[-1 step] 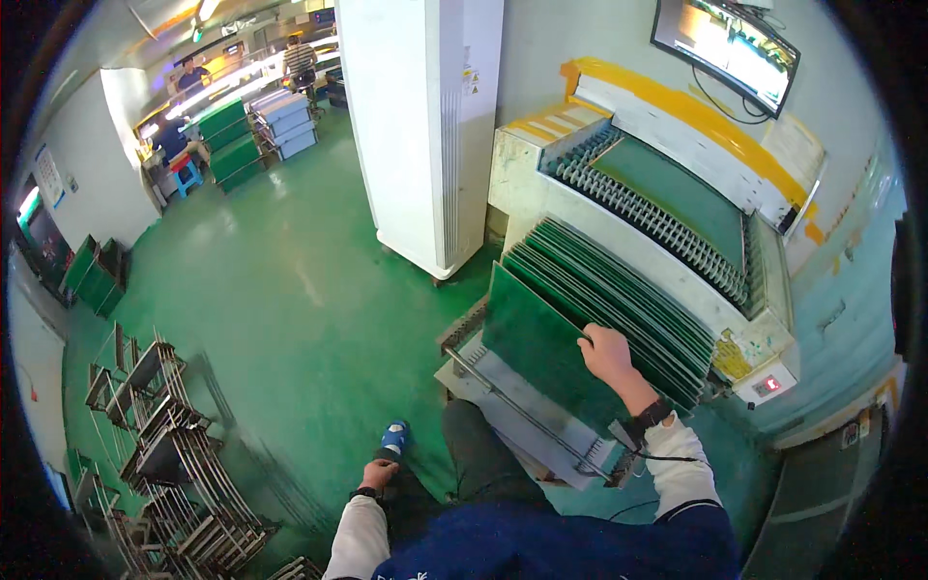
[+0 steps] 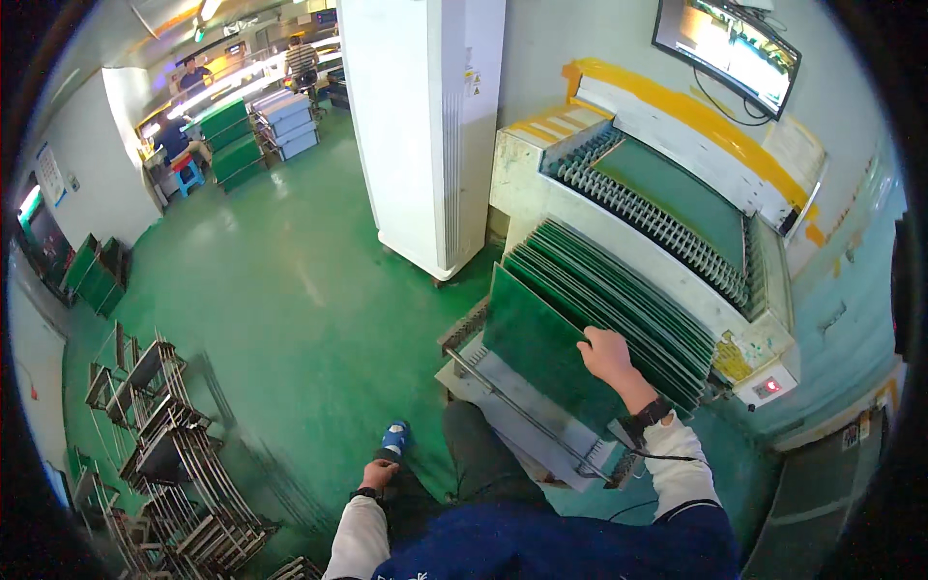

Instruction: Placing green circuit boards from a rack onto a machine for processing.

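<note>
Head view: over green floor (image 2: pixel 290 261), the right hand (image 2: pixel 607 356) pinches the edge of the front green panel (image 2: pixel 541 348) in a rack (image 2: pixel 523 411) beside a machine (image 2: pixel 619 242), fingertips hidden; the left hand (image 2: pixel 379 474) curls, contents unclear.

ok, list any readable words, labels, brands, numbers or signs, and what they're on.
Nothing clear enough to quote.
Tall white cabinet: stickers, too small.
Roller machine, control box: red display, blurred.
Wall monitor: no legible text.
Left wall poster: too small.
Navy garment: white marks, cut off.
Front green panel, in right hand: no text visible.
</note>
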A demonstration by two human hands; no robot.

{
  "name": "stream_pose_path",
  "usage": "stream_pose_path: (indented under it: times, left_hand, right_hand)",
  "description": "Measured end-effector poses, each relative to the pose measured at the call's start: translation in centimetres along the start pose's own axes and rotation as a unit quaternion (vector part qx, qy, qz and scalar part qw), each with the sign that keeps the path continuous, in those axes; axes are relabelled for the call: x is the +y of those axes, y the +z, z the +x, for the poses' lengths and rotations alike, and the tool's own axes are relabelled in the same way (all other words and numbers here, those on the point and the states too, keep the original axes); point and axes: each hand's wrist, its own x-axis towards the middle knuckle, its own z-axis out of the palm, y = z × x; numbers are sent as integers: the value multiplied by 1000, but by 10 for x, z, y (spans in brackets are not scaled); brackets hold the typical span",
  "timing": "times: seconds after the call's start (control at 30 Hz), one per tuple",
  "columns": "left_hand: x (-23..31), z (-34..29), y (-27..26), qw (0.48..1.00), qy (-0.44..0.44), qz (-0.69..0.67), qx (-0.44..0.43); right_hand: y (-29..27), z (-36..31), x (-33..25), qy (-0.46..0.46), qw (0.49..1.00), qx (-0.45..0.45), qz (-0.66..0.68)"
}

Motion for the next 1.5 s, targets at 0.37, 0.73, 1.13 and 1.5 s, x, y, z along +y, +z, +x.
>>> stream_pose_path:
  times: [0.37, 0.73, 1.13, 1.5]
  left_hand:
    - [25, -21, 6, 999, 12, 19, 27]
    - [43, -57, 7, 997, 24, 9, 75]
    - [48, -55, 8, 996, 47, 30, 69]
    - [39, -48, 8, 997, 41, 27, 59]
  right_hand:
    - [4, 6, 3, 66, 997, 31, -39]
    - [1, 9, 3, 81, 995, 40, -50]
    - [2, 9, 11, 81, 995, 52, -38]
    - [-1, 9, 6, 90, 994, 22, -52]
